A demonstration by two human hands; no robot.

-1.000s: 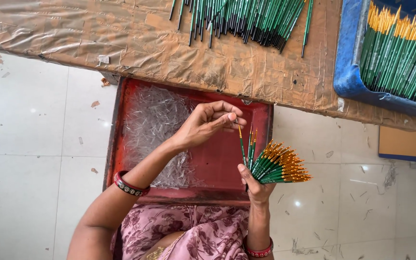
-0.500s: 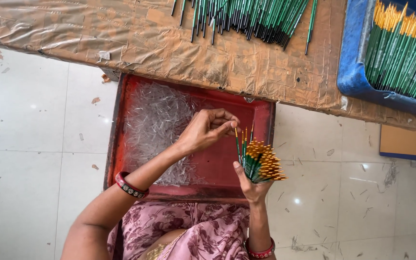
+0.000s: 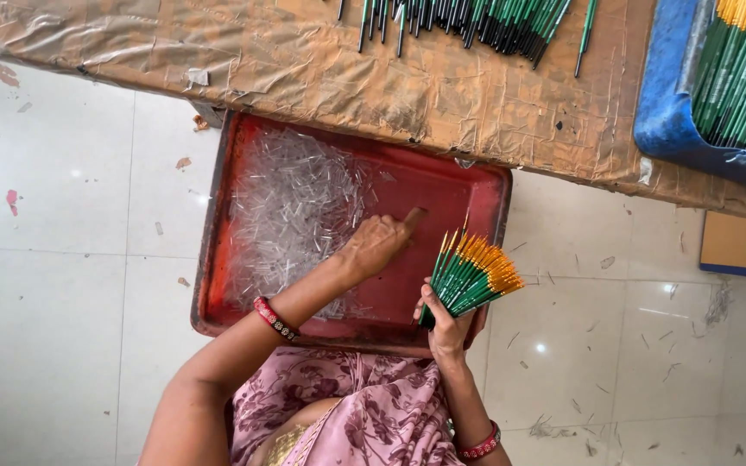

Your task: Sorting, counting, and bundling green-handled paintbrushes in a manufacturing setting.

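Floor: pale tiles, a brown paper-covered table (image 3: 442,95) running along the top.
Tray: red tray (image 3: 477,194) lying on the floor under the table edge, holding a heap of clear plastic caps (image 3: 291,207).
Brushes: bundle of thin green brushes (image 3: 470,276), orange tips fanning out; looking light, stiff, tips delicate, best gripped low on the handles.
Right hand (image 3: 444,324): clenching the bundle's base over the tray's near corner.
Left hand (image 3: 377,246): half curled, fingers pointing down onto the tray beside the caps; cannot tell if it is pinching anything.
Also: more brushes lying on the table, blue bin (image 3: 675,103) at the right.
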